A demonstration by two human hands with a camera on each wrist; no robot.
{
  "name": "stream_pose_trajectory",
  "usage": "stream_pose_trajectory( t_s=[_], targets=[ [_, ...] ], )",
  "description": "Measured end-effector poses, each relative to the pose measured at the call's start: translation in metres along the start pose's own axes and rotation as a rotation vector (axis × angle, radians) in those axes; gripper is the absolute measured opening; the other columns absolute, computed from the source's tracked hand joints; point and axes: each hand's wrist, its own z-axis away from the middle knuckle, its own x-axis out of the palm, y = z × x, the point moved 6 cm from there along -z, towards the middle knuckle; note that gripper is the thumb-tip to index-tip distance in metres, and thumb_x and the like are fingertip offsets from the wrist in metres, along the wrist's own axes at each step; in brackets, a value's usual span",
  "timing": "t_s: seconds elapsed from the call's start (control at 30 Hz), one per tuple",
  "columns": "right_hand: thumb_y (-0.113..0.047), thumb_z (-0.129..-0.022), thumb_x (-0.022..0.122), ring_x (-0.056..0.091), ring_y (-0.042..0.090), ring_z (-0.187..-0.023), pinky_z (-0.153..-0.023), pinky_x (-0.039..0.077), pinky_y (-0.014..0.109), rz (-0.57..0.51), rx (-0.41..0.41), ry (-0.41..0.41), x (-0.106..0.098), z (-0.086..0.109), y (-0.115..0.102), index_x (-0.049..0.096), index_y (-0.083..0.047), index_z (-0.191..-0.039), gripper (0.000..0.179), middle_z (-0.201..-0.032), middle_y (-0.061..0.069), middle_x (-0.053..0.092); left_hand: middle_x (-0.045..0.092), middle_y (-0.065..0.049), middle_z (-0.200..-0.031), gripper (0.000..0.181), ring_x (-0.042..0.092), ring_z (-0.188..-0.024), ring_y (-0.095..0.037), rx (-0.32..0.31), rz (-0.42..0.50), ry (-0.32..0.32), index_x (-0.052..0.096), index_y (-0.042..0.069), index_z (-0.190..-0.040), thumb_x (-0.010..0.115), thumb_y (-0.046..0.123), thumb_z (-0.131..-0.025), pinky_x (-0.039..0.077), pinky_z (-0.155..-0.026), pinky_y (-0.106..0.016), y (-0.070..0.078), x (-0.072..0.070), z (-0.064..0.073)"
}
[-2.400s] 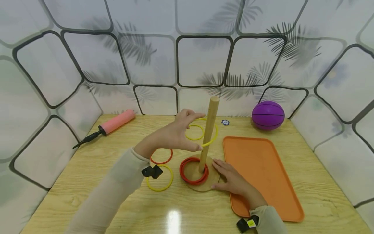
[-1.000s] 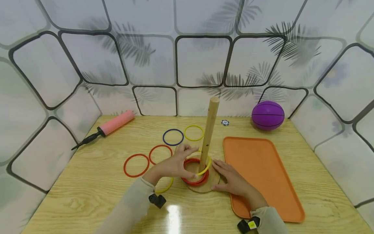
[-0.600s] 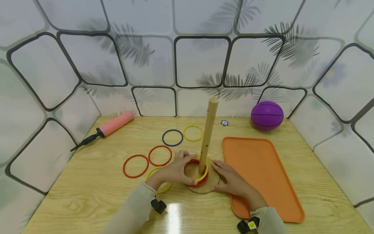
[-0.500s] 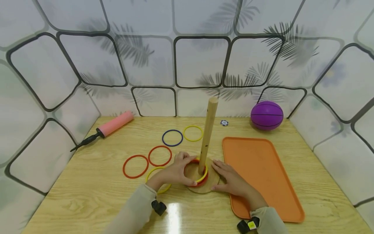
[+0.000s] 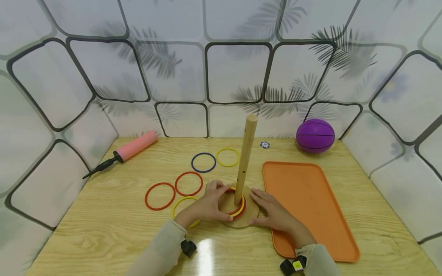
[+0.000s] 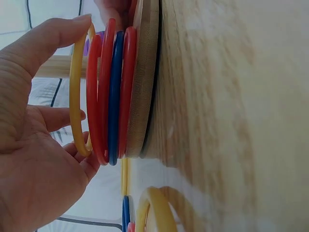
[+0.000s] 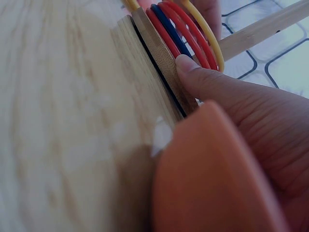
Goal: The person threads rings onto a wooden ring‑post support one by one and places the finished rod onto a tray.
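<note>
A wooden peg [image 5: 246,161] stands upright on a round wooden base [image 5: 251,218]. My left hand [image 5: 208,202] pinches a yellow ring [image 6: 75,96] between thumb and fingers. That ring encircles the peg low down, just above a stack on the base. In the left wrist view, the stack holds red rings [image 6: 127,87] with a blue ring [image 6: 115,101] among them. My right hand [image 5: 276,212] rests on the base's right side, fingers laid out over it. Its thumb [image 7: 188,65] touches the base's edge in the right wrist view.
Left of the base lie two red rings [image 5: 160,209], a yellow ring [image 5: 185,197], a blue ring [image 5: 203,172] and a farther yellow ring [image 5: 228,166]. An orange tray [image 5: 307,199] sits at right, under my right wrist. Behind are a purple ball [image 5: 315,135], a chip [image 5: 264,145] and a pink hand pump [image 5: 136,147].
My left hand has come down along the peg, lowering the yellow ring from its upper half to the stack at the bottom. The right hand has stayed on the base.
</note>
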Motion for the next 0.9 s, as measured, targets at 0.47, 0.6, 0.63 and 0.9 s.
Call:
stream_pose_trajectory(
  t_s=[0.47,0.6,0.63,0.9],
  targets=[
    [-0.044,-0.078,0.074,0.023,0.037,-0.139,-0.109,0.015,0.055,0.011,-0.008,0.002,0.0,0.0,-0.001,0.037,0.001,-0.143,0.087,-0.151,0.017,0.029,0.031,-0.01,-0.136,0.093,0.027,-0.126,-0.029,-0.039,0.03,0.042,0.038,0.005,-0.145,0.082,0.041,-0.071,0.035,-0.098,-0.047,-0.015,-0.01,0.014],
    [-0.046,-0.078,0.073,0.023,0.038,-0.138,-0.109,0.015,0.056,0.012,-0.015,0.003,-0.001,0.0,-0.001,0.037,0.001,-0.143,0.088,-0.151,0.018,0.029,0.03,-0.009,-0.139,0.093,0.025,-0.128,-0.03,-0.083,0.046,0.048,0.035,0.006,-0.146,0.08,0.043,-0.073,0.037,-0.097,-0.049,-0.026,-0.018,0.024],
    [-0.046,-0.078,0.072,0.023,0.038,-0.139,-0.109,0.015,0.056,0.011,-0.015,0.001,-0.001,-0.001,-0.001,0.037,0.001,-0.143,0.088,-0.151,0.018,0.029,0.03,-0.01,-0.139,0.092,0.025,-0.128,-0.03,-0.093,0.045,0.056,0.035,0.007,-0.146,0.079,0.043,-0.074,0.037,-0.097,-0.05,-0.029,-0.02,0.026],
    [-0.046,-0.079,0.072,0.023,0.039,-0.138,-0.108,0.016,0.057,0.014,-0.019,0.006,0.0,0.0,-0.001,0.038,0.001,-0.143,0.087,-0.15,0.018,0.031,0.029,-0.018,-0.141,0.087,0.028,-0.129,-0.034,-0.199,0.084,0.135,0.035,0.008,-0.147,0.079,0.035,-0.077,0.035,-0.099,-0.054,-0.052,-0.038,0.048]
  ],
)
